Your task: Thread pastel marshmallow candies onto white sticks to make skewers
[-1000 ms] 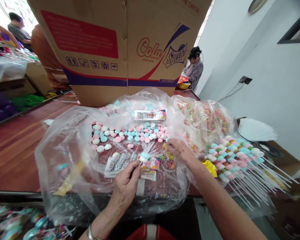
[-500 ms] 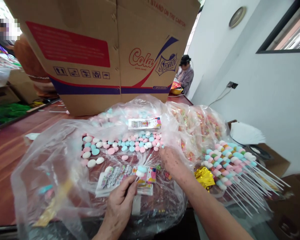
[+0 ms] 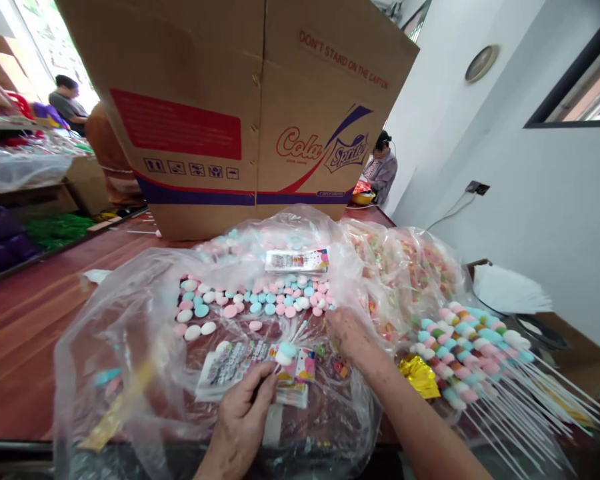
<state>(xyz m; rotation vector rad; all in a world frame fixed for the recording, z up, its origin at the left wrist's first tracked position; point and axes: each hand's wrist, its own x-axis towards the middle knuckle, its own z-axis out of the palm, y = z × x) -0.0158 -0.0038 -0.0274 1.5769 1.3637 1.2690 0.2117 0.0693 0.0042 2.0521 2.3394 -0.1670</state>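
Left hand (image 3: 240, 420): fingers pinching a stick bearing blue and white candies (image 3: 285, 354), over printed labels (image 3: 225, 373). Right hand (image 3: 347, 337): at edge of loose pastel candies (image 3: 270, 308); fingertip grip can't be told. Farther right, filled candy skewers (image 3: 463, 343). Behind, carton (image 3: 200, 73) on table (image 3: 15, 373).

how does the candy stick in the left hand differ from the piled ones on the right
The held stick shows just two candies, one blue and one white; the piled sticks bear longer rows, with pink, too.
The held stick is pinched alone in the left hand; the piled sticks lie side by side.
The held stick's shaft is mostly hidden; the piled sticks show long bare shafts.
Both carry blue and white candies.
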